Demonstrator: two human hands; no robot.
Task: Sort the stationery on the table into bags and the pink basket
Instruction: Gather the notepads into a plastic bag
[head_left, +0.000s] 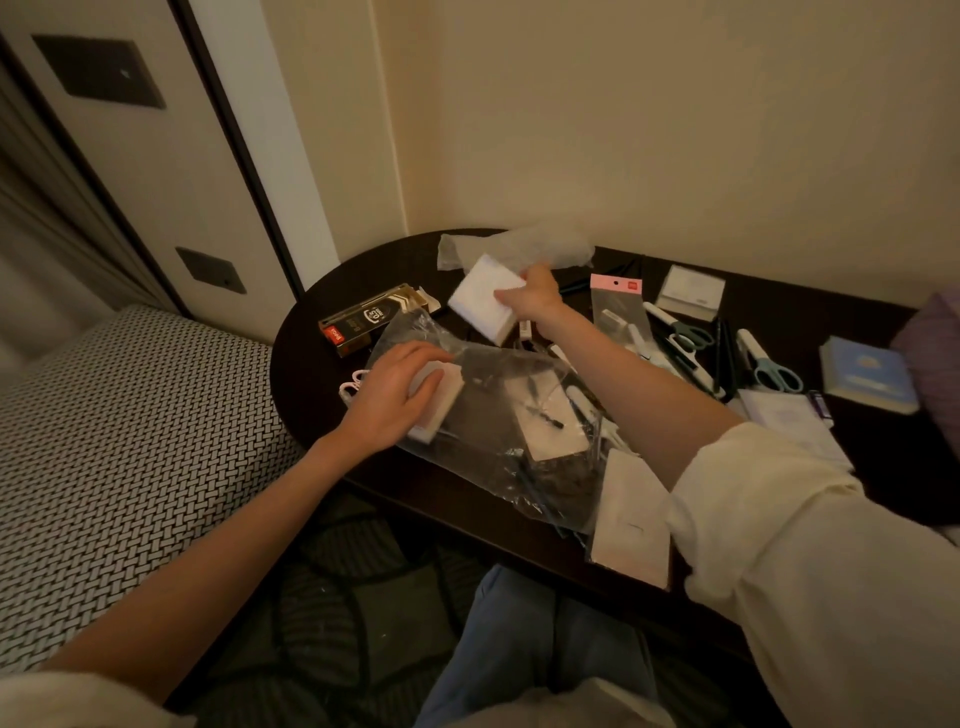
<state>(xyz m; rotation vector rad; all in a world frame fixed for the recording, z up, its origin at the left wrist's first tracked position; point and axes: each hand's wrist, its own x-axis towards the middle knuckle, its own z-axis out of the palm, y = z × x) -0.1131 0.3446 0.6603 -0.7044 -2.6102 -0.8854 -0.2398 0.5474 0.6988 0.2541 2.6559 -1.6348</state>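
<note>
Now right hand (532, 299) grips white pad (485, 299); left hand (392, 400), fingers relaxed, presses clear bag (498, 415).

Single head-worn view, forward and down, close over the dark table (311, 364) by the wall.

Left hand (396, 396) palm down, fingers spread and lightly bent, forearm bare. Right arm extended forward, cream sleeve pushed up; right hand (531, 297) raised, fingers pinching.
</note>
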